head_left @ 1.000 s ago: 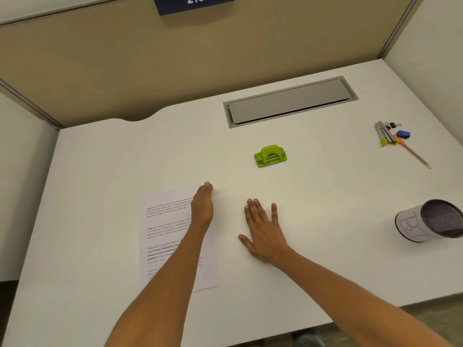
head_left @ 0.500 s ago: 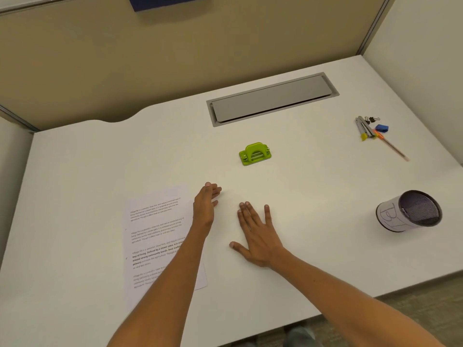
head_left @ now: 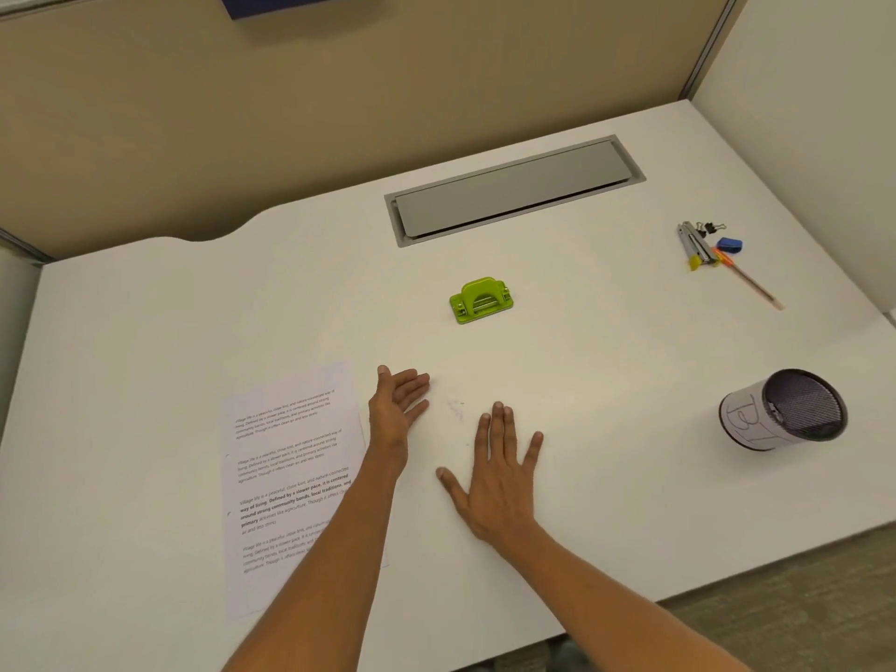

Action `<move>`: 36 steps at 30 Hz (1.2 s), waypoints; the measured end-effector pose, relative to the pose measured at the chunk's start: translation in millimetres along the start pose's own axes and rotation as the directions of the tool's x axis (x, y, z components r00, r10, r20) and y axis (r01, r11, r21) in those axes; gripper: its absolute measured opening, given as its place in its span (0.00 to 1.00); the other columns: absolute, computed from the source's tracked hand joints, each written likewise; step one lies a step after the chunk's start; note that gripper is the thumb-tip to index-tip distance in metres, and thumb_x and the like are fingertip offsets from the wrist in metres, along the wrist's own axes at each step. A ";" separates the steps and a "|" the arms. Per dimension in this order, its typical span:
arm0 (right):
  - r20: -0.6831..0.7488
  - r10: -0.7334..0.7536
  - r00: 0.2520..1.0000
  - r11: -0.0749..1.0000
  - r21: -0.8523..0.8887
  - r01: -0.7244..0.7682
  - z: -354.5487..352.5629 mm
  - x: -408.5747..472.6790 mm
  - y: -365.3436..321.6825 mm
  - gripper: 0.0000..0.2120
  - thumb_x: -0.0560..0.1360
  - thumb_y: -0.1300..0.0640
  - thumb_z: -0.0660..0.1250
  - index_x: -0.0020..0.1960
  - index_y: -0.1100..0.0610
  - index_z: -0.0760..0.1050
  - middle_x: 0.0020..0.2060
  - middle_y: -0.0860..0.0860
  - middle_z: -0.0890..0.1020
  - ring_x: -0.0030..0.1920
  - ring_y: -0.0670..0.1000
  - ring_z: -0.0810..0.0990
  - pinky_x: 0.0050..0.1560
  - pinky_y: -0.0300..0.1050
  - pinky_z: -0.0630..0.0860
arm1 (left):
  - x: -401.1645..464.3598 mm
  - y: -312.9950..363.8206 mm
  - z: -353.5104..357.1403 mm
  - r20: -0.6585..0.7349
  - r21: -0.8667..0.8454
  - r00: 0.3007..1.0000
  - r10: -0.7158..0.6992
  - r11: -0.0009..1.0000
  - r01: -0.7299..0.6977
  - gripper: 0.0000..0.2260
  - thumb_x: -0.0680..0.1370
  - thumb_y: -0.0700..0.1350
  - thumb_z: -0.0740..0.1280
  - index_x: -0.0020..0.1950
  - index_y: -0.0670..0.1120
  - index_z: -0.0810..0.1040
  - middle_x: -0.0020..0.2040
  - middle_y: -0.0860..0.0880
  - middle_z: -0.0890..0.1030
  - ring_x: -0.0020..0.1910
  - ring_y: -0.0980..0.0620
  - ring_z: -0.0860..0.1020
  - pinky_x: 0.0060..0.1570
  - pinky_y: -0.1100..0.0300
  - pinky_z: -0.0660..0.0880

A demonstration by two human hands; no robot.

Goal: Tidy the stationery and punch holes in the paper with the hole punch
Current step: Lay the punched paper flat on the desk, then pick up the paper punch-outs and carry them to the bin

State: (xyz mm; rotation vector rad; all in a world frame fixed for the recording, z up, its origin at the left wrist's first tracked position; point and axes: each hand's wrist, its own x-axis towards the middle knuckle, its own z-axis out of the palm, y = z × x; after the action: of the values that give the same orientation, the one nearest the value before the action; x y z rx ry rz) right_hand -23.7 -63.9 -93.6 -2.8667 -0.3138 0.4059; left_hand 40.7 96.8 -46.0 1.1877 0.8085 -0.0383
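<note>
My right hand (head_left: 494, 482) lies palm down on the white table (head_left: 606, 380) near the front edge, fingers spread, holding nothing. My left hand (head_left: 395, 405) is set on edge just beside the paper's right margin, fingers extended and slightly parted, empty. The paper (head_left: 291, 477), 1 printed sheet, lies flat toward the front-left, partly under my left forearm. The green hole punch (head_left: 481, 299) stands at mid-table, apart from both hands. Near the right edge toward the back: a stapler (head_left: 694, 244), binder clips (head_left: 709, 227), a blue eraser (head_left: 729, 244) and a pencil (head_left: 751, 283), loosely grouped. A mesh pen cup (head_left: 785, 409) lies tipped near the front-right.
</note>
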 end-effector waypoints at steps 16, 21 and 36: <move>0.055 -0.555 0.830 0.823 -0.108 0.558 -34.2 71.7 10.5 0.27 0.82 0.52 0.59 0.78 0.58 0.59 0.78 0.61 0.59 0.77 0.61 0.59 0.74 0.60 0.61 | 2.7 -14.7 -8.3 -0.020 -0.200 0.998 -0.058 0.978 0.053 0.29 0.83 0.62 0.51 0.58 0.39 0.77 0.56 0.38 0.83 0.59 0.41 0.81 0.60 0.48 0.76; 0.015 -0.636 0.771 0.716 -0.361 0.598 -54.9 52.5 17.8 0.14 0.62 0.63 0.76 0.48 0.58 0.83 0.43 0.50 0.82 0.41 0.51 0.81 0.25 0.37 0.71 | 1.5 -14.1 -5.5 -0.032 -0.208 0.997 -0.072 0.976 0.064 0.29 0.82 0.63 0.51 0.59 0.39 0.76 0.56 0.38 0.83 0.60 0.40 0.81 0.60 0.47 0.75; 0.082 0.016 0.997 0.913 0.406 -0.048 -87.9 50.2 17.1 0.14 0.74 0.68 0.62 0.52 0.58 0.83 0.47 0.54 0.86 0.50 0.55 0.83 0.47 0.44 0.78 | -17.8 -30.5 7.5 0.294 -0.608 0.941 -0.167 0.727 0.319 0.41 0.73 0.72 0.59 0.69 0.37 0.72 0.65 0.34 0.78 0.65 0.34 0.77 0.67 0.36 0.69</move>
State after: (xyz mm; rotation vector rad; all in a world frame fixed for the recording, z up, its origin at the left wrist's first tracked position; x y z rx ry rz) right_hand 52.4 -85.1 -28.0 -2.4529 -0.1694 0.5203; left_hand 18.7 71.4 -59.3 0.3937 0.6911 -0.0972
